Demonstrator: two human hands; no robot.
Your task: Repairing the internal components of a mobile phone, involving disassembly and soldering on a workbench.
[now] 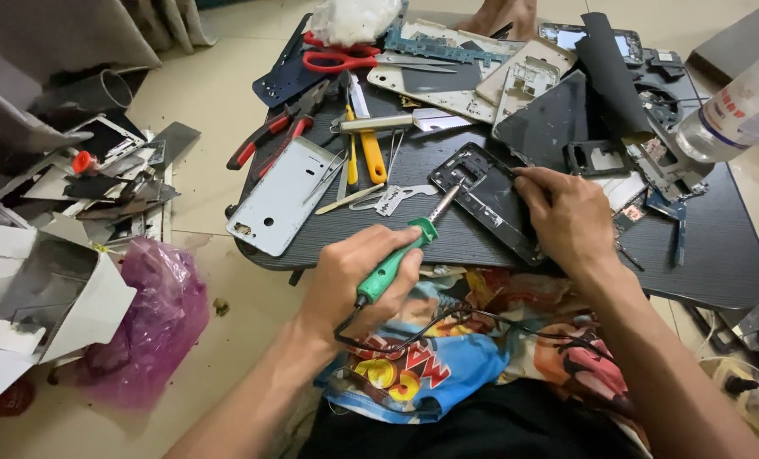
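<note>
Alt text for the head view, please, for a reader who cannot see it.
The left hand holds a green-handled soldering iron with its tip at an opened black phone frame, which the right hand steadies on a dark low table. Red-handled scissors, red-handled pliers and a grey phone back cover lie nearby.

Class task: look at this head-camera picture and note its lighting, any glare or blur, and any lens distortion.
Head view: soft, even light with faint shadows; slight glare on the silver back cover; the plastic bottle at the right edge looks blurred and stretched; the left hand and soldering iron are sharp.
</note>
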